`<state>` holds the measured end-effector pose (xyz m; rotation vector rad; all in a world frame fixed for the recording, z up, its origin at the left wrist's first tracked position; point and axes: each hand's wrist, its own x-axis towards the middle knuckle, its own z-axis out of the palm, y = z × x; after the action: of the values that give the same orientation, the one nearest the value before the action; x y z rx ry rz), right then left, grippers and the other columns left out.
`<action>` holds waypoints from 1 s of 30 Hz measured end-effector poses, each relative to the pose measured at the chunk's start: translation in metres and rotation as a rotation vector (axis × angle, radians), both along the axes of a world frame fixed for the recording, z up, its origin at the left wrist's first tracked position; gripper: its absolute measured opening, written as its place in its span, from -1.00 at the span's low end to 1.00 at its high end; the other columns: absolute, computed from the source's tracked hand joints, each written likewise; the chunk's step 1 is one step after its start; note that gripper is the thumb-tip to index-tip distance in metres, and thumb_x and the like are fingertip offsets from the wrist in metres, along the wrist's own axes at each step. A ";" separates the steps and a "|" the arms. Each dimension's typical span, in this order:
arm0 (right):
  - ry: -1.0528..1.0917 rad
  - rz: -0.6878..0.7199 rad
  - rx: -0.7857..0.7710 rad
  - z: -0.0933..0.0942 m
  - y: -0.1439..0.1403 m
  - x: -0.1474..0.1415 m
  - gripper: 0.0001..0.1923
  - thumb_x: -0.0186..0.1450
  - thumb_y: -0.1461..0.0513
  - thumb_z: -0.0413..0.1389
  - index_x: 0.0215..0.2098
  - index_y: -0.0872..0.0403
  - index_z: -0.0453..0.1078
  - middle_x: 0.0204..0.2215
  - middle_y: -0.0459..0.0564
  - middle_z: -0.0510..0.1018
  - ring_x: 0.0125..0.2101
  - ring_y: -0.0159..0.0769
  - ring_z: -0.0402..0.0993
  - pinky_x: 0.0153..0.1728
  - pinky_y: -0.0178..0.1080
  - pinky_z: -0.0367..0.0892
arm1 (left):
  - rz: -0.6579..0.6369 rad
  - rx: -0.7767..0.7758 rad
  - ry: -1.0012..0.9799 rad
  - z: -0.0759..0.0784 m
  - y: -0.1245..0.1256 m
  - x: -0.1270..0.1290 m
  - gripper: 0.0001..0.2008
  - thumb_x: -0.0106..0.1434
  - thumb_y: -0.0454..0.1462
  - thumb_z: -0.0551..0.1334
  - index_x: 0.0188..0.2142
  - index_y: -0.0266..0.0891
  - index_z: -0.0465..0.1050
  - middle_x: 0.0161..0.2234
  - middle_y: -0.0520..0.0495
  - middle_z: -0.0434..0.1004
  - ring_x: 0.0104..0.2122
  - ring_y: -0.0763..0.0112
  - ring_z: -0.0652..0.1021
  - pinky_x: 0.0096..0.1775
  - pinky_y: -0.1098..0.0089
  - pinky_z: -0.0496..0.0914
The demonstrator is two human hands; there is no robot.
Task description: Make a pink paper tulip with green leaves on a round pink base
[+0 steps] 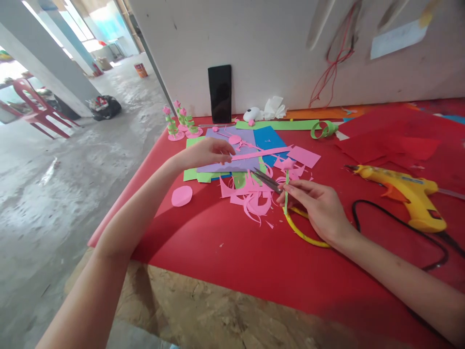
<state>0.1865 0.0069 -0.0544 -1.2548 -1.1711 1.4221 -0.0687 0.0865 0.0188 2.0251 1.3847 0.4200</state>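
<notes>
While a pink strip (261, 154) is pinched at one end by the left hand (211, 151), its fingers loosely curled, a paper flower (288, 165) and scissors (267, 180) are gripped together in the half-closed right hand (321, 206), inward from the counter's (203, 242) front edge; the flower's stem could be nicked by the crowded blades.

pink paper strip (261, 153) (yellow scissor handles (307, 239))

From the wearer's head, forward and down it is, the view aimed over the red tabletop (218, 242). Close in, near mid-picture, the left hand (212, 151) and right hand (316, 203) are caught from above; ahead, sight is blocked by a white panel (261, 43), while at left it is carried deep across the grey floor (119, 116).
</notes>
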 end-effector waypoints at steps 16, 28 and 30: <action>0.024 0.027 0.037 0.000 0.001 -0.003 -0.56 -0.03 -0.05 0.29 -0.42 0.14 0.41 -0.57 -0.05 0.48 -0.61 -0.50 0.36 -0.58 -0.41 0.29 | -0.056 0.099 0.192 -0.023 0.006 0.011 -0.75 0.14 -0.28 0.15 -0.22 -0.26 0.54 -0.25 -0.05 0.61 -0.26 0.50 0.55 -0.16 0.45 0.43; 0.016 0.047 0.046 -0.002 0.001 -0.002 -0.58 -0.03 -0.04 0.30 -0.44 0.12 0.41 -0.57 -0.05 0.49 -0.61 -0.50 0.34 -0.59 -0.40 0.26 | 0.144 0.199 0.494 -0.038 0.018 -0.006 -0.67 0.19 -0.24 0.14 -0.06 -0.26 0.47 -0.06 -0.19 0.53 -0.06 0.17 0.51 -0.08 0.23 0.40; 0.011 0.052 0.042 -0.001 0.001 -0.002 -0.58 -0.02 -0.05 0.29 -0.44 0.12 0.41 -0.57 -0.05 0.48 -0.61 -0.50 0.34 -0.59 -0.40 0.26 | 0.156 0.200 0.530 -0.039 0.019 -0.006 -0.68 0.21 -0.23 0.11 -0.09 -0.25 0.48 -0.07 -0.19 0.53 -0.07 0.18 0.52 -0.09 0.24 0.40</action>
<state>0.1850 0.0074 -0.0554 -1.1937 -1.2288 1.4332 -0.0751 0.1054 -0.0205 2.3039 1.8885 0.0845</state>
